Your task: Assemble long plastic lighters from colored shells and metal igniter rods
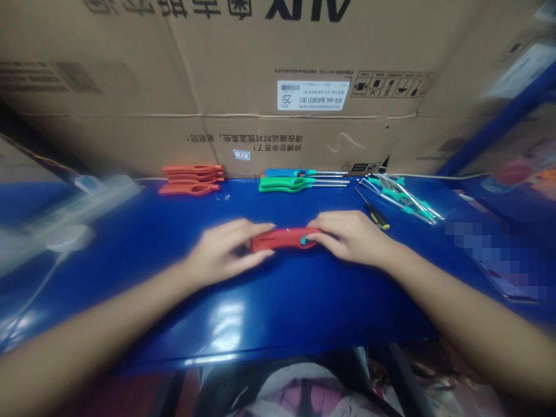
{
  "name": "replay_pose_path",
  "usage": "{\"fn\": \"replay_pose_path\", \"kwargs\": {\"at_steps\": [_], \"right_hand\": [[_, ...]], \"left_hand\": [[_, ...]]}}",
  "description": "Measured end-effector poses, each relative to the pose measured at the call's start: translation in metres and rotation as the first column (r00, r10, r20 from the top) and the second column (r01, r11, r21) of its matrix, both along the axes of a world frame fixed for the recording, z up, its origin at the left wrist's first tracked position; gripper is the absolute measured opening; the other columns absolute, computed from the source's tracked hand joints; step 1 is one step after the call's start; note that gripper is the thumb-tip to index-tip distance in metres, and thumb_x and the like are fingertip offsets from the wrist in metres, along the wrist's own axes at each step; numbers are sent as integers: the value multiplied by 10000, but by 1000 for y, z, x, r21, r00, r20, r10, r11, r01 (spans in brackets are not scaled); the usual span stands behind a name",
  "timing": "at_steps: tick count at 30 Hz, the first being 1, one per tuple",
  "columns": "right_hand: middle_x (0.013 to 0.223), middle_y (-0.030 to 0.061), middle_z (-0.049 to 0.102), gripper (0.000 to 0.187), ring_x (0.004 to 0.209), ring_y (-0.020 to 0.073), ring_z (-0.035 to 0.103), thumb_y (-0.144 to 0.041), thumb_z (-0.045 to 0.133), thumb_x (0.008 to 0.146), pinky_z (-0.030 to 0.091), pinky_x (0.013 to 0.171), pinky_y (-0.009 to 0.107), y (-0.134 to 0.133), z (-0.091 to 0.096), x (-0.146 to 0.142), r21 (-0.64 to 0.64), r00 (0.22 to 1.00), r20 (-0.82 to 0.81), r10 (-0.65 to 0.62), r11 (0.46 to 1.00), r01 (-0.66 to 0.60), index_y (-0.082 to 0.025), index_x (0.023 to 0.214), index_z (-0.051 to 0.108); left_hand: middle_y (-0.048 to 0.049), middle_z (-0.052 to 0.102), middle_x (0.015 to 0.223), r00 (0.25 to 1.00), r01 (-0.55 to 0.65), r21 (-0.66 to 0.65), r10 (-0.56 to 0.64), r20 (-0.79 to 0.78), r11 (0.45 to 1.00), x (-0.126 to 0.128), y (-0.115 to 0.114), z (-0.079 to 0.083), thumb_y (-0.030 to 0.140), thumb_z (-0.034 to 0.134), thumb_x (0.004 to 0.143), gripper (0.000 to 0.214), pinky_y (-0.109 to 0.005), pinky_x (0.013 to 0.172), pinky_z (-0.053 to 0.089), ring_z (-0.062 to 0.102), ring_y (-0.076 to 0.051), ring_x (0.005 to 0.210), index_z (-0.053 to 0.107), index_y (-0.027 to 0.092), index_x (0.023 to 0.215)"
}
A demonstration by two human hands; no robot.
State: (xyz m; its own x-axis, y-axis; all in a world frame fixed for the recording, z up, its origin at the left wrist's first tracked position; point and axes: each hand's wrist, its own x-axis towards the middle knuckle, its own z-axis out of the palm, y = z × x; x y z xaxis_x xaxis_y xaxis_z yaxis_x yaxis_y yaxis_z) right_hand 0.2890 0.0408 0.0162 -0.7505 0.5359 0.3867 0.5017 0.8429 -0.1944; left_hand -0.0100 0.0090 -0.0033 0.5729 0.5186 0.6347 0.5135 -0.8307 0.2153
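Observation:
A red lighter handle with a small green trigger showing is held level just above the blue table. My left hand is closed on its left end, thumb and fingers on opposite sides. My right hand grips the right end, its thumb close to the green trigger. No metal tube shows on this handle; my right fingers cover that end. Behind my right hand lies a screwdriver with a black and yellow grip.
Along the cardboard wall lie orange-red handles, long-nosed lighters in green and blue, and metal tubes with green parts. A white round device with a cable sits left. A phone-like object lies right, partly blurred. The table's front edge is near me.

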Motion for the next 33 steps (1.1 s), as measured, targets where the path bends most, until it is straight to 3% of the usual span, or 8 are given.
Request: {"fn": "replay_pose_path", "kwargs": {"at_steps": [4,6,8,11,19,26,33], "right_hand": [[929,67,751,279,822,192,689,-321,496,1033,490,738,293,0,-3,-2,-168,1000,1,-9,986,9,-159,1006,722],[1011,75,761,311,905,195,701,-320,451,1051,506,811,301,-1,-3,-4,-244,1000,1,13,970,-13,-169,1058,724],[1136,87,742,339,1010,203,694,-352,444,1054,513,880,316,-2,-3,-5,-277,999,2,48,960,-45,-182,1226,681],[1175,84,716,424,1009,205,687,-420,514,1024,530,846,317,-4,-2,-6,-281,993,43,111,955,-95,-210,1384,590],[1152,72,725,293,1029,187,687,-319,467,1045,527,863,292,-11,-5,-11,-172,988,6,155,973,-152,-205,1211,680],[1132,76,734,273,983,186,700,-335,492,1035,526,799,285,-11,-6,-13,-48,994,-9,111,993,-112,-192,1164,685],[939,45,754,263,756,158,682,-319,501,1030,472,685,283,-12,-5,-13,89,993,22,118,989,-119,-181,993,722]], "left_hand": [[-110,703,1067,993,63,39,-59,-102,997,-2,3,0,343,709,921,464,-284,824,579,692,-190,936,612,156,1334],[-111,715,1044,991,60,48,-53,-125,997,-3,4,-2,338,683,940,394,-293,811,582,699,-193,908,640,147,1281],[-100,727,972,988,57,41,-50,-146,998,-3,4,-3,336,668,951,305,-287,760,576,697,-184,832,676,129,1175],[-78,723,874,985,66,24,-62,-158,998,-1,2,-4,340,649,964,239,-265,685,553,677,-164,737,691,123,1055],[-76,722,836,983,113,34,-107,-149,993,5,-4,-6,319,665,956,219,-262,657,539,673,-158,703,693,119,1040],[-76,728,826,986,105,85,-93,-138,991,4,-1,-5,311,675,947,199,-254,647,540,679,-156,692,693,129,1024],[-69,719,790,983,108,53,-99,-152,993,6,-2,-4,325,631,975,202,-246,617,524,662,-146,655,690,131,985]]}}
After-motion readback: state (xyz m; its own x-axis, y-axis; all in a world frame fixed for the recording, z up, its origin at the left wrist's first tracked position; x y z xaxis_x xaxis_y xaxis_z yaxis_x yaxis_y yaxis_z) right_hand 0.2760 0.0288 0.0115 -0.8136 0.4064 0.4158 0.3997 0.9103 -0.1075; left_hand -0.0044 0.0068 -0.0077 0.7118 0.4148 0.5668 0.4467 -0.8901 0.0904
